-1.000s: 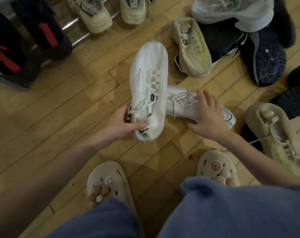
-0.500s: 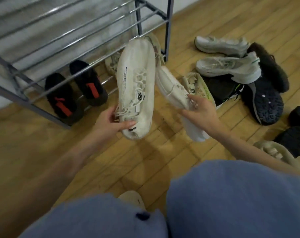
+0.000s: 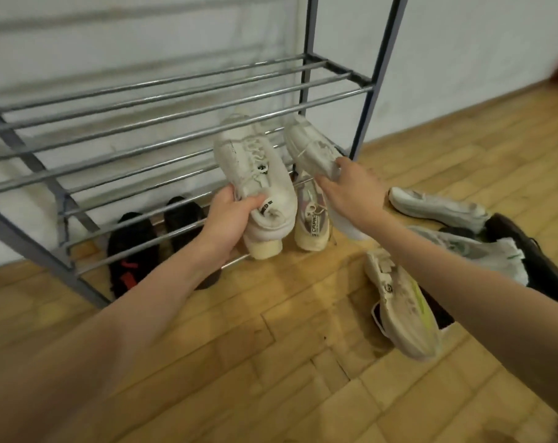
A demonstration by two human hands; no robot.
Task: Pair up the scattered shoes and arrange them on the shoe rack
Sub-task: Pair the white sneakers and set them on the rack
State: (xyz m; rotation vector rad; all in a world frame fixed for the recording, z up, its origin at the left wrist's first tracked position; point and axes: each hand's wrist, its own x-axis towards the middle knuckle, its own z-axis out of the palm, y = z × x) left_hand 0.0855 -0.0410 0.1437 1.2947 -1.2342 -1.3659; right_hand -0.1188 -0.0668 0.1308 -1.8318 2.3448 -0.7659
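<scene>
2 white sneakers are held up in front of the shoe rack [image 3: 188, 103], 1 per hand, toes pointing toward its bars. Left hand [image 3: 231, 219] grips the left white sneaker [image 3: 255, 174] at the heel collar, fingers curled round it, thumb on top. Right hand [image 3: 354, 187] holds the right white sneaker [image 3: 312, 148] by its rear part, fingers wrapped under it (exact finger contact partly hidden). Both sneakers sit at the rack's right end, just below its middle shelf bars, apart from each other. On the rack's bottom shelf: a black pair with red marks [image 3: 133, 247] at the left, a cream pair [image 3: 312, 219] directly beneath the held sneakers. Right of the rack, on the wooden floor [image 3: 271, 362], loose shoes lie scattered: a cream-and-lime sneaker [image 3: 402, 308] tipped on its side, grey-white sneakers [image 3: 437, 206] and a dark shoe [image 3: 539, 260].
</scene>
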